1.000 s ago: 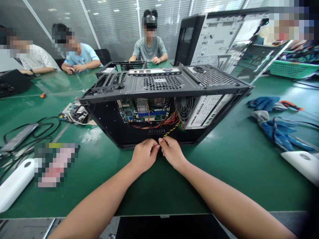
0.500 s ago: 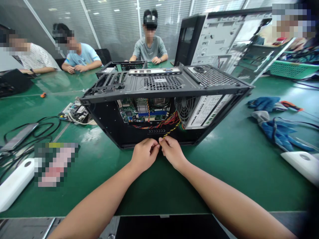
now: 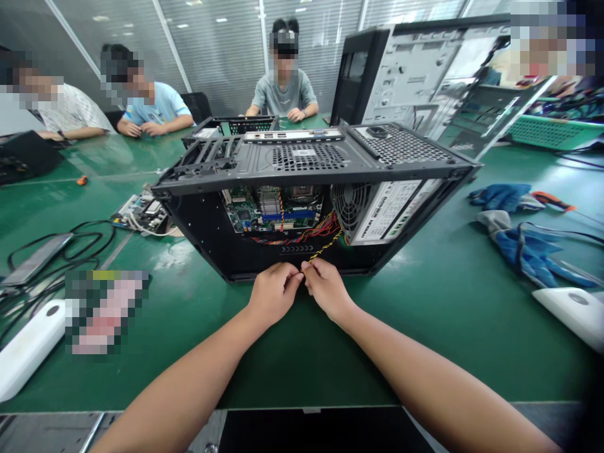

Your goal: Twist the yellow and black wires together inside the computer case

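Note:
An open black computer case (image 3: pixel 202 245) lies on the green table with its inside facing me. Within it are a motherboard (image 3: pixel 245 217), a power supply (image 3: pixel 389 217) with a fan grille, and a bundle of red and orange wires (image 3: pixel 306 234). From the power supply a twisted yellow-and-black cable (image 3: pixel 326 246) runs down to my fingers. My left hand (image 3: pixel 274 292) is closed in a pinch at the cable's end. Right beside it, my right hand (image 3: pixel 328 289) pinches the same cable. The fingers hide whatever is at its tip.
Blue-grey gloves (image 3: pixel 523 251) and an orange-handled tool (image 3: pixel 552 200) lie to the right. Black cables (image 3: pixel 94 251), a circuit board assembly (image 3: pixel 146 214) and a white device (image 3: pixel 33 349) lie left. Behind stand another case (image 3: pixel 401 75) and a green basket (image 3: pixel 557 129); several people sit around.
Both hands keep almost the same place and pinch, with only slight finger movement at the cable. The case stays still.

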Demonstrator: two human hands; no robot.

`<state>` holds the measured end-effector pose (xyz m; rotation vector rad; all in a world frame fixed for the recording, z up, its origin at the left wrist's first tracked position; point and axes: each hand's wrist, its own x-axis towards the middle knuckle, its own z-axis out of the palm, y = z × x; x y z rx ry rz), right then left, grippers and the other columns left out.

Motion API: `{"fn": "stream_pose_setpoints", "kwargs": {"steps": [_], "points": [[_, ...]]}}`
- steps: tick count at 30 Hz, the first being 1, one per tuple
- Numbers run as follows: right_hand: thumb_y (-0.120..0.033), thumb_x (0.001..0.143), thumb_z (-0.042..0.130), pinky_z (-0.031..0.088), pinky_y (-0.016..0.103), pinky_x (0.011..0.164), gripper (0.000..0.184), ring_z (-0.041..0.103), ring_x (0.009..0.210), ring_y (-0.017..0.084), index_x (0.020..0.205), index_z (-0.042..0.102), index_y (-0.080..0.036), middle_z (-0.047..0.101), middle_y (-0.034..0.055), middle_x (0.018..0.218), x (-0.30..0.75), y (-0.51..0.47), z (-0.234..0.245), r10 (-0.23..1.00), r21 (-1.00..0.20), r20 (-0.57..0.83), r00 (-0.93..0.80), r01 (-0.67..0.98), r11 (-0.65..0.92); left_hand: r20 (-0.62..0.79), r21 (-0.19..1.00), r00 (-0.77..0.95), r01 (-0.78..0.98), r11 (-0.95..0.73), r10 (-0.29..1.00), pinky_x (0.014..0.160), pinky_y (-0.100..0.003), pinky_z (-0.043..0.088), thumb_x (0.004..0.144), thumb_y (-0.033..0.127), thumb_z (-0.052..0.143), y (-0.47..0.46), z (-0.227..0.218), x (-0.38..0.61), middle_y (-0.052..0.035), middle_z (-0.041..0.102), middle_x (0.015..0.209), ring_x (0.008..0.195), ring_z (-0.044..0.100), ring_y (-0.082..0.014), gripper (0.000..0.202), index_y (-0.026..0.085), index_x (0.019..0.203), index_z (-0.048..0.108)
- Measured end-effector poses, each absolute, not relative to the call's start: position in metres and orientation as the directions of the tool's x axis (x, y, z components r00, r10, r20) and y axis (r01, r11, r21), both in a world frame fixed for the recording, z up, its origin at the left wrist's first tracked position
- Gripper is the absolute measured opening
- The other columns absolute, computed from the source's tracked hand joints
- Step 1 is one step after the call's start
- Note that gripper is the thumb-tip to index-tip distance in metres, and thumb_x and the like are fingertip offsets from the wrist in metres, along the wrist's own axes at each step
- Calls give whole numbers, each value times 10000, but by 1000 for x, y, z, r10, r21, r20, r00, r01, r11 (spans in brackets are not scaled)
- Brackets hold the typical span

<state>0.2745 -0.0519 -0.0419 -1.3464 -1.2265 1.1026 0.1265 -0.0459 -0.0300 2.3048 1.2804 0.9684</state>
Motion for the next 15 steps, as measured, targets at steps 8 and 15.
{"fn": "stream_pose_setpoints", "kwargs": {"steps": [8, 15], "points": [[-483, 902, 531, 339, 265, 460, 374, 440, 441, 120, 639, 428, -239, 485, -41, 519, 275, -53, -39, 998, -992, -19, 60, 126, -27, 368, 602, 367, 606, -520, 854, 627, -257, 408, 936, 180, 564, -45, -29, 127, 5, 630, 713, 658, 579, -138, 152, 197, 795, 617], [-485, 896, 550, 338, 266, 473, 375, 431, 452, 120, 638, 446, -234, 481, -43, 514, 275, -52, -41, 997, -992, -11, 78, 128, -21, 413, 558, 367, 621, -550, 834, 670, -266, 427, 935, 188, 569, -47, -29, 126, -1, 621, 749, 697, 585, -144, 129, 197, 815, 617]]}}
